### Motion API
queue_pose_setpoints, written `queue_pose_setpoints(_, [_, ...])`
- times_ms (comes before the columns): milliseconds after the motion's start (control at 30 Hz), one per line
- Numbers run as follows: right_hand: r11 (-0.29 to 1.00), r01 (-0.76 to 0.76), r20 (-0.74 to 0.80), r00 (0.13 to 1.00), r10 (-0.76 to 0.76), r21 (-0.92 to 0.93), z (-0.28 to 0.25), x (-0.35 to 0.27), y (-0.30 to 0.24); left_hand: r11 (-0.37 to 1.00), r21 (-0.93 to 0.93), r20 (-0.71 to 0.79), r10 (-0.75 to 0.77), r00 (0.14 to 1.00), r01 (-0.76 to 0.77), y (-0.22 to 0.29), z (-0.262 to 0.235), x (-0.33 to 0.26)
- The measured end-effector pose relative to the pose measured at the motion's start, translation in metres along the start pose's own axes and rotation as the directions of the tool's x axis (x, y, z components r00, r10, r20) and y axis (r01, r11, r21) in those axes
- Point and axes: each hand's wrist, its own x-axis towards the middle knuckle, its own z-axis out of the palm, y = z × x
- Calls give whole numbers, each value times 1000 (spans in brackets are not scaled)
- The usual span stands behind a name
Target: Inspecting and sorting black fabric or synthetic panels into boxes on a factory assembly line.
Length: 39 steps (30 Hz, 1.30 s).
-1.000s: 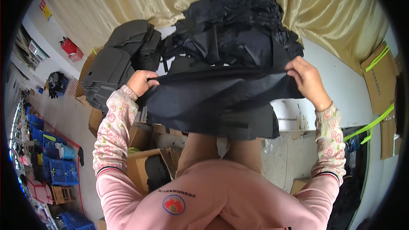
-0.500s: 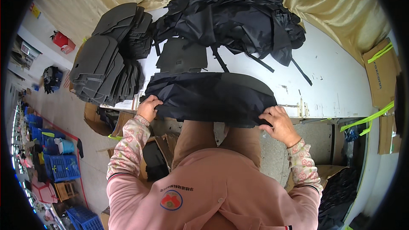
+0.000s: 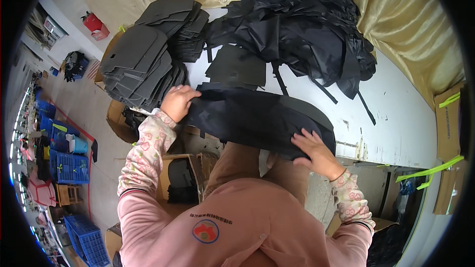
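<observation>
A black fabric piece [image 3: 242, 116] lies across the table's near edge and hangs over it toward my lap. Under it, a dark grey stiff panel [image 3: 310, 110] shows along the far right rim. My left hand [image 3: 179, 103] is closed on the fabric's far left corner, thumb and fingers pinched together. On the right end of the fabric rests my right hand [image 3: 317, 155], its fingers stretched out and apart. Just beyond the fabric lies another dark grey panel [image 3: 236, 65], flat on the white table [image 3: 297, 91].
Stacks of dark grey panels [image 3: 133, 62] stand at the table's left. A big heap of black fabric pieces [image 3: 302, 24] with loose straps covers the back. Gold curtains [image 3: 405, 34] hang behind. Cardboard boxes [image 3: 195, 168] stand below the table; blue crates [image 3: 71, 165] line the far left floor.
My left hand has moved from the fabric's near left edge to its far left corner. My right hand has loosened its grip and spread its fingers over the fabric. The whole view has shifted.
</observation>
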Motion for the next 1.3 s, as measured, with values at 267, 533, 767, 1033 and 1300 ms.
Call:
queue_pose_setpoints(267, [69, 367, -373, 919, 127, 928, -17, 147, -56, 849, -37, -325, 489, 810, -527, 125, -12, 88])
queue_pose_setpoints(533, [168, 79, -130, 939, 318, 983, -16, 141, -50, 977, 180, 50, -125, 991, 114, -12, 124, 102])
queue_pose_setpoints(767, [220, 79, -157, 918, 364, 972, -4, 126, -50, 987, 68, 315, -159, 936, 145, -11, 148, 123])
queue_pose_setpoints(1033, [299, 179, -298, 856, 423, 937, -6, 131, -55, 903, -416, -170, -195, 966, 109, -5, 60, 117])
queue_pose_setpoints(1300, [620, 284, -590, 721, 365, 731, -30, 162, -77, 163, -954, -287, -244, 926, -252, 91, 11, 76])
